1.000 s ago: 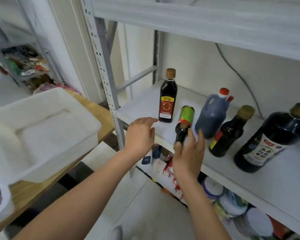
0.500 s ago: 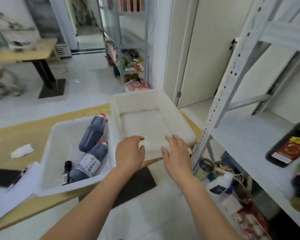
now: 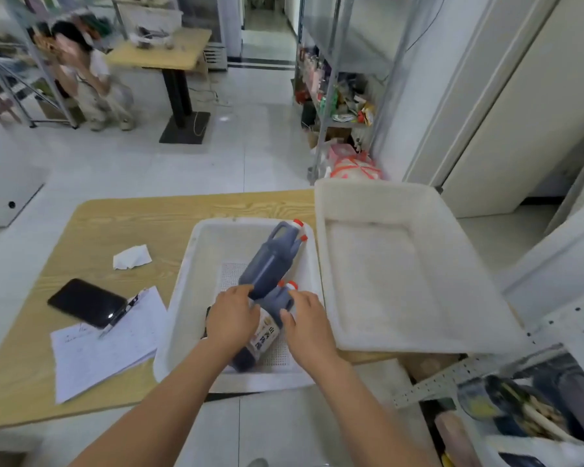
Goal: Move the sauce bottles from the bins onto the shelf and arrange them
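Looking down from the head camera, the view takes in one wooden table (image 3: pixel 132 224) carrying two white plastic bins side by side.

The left bin (image 3: pixel 182 298) holds two dark sauce jugs, each with red caps. Both lie on their sides on its perforated floor. The farther jug (image 3: pixel 270 261) points its caps toward the bin's far right corner, and its base rests against the nearer jug (image 3: pixel 267 335), whose white label faces up. A dark sliver shows beside the left hand; what it is cannot be told.

The right bin (image 3: pixel 452 230) stands just beside the left one, its pale floor in view.

Both hands are inside the left bin. The left hand (image 3: pixel 233 315) lies on the nearer jug with its fingertips touching the farther jug's base. The right hand (image 3: pixel 304 318) rests at the nearer jug's shoulder, fingers toward its caps and thumb on the body. Whether either hand has closed on the jug cannot be told.

Left of the bins lie one black phone (image 3: pixel 86 302), one pen (image 3: pixel 118 315), one stack of papers (image 3: pixel 108 355) and one crumpled tissue (image 3: pixel 132 257). At lower right, one perforated shelf upright (image 3: pixel 452 382) crosses the corner.
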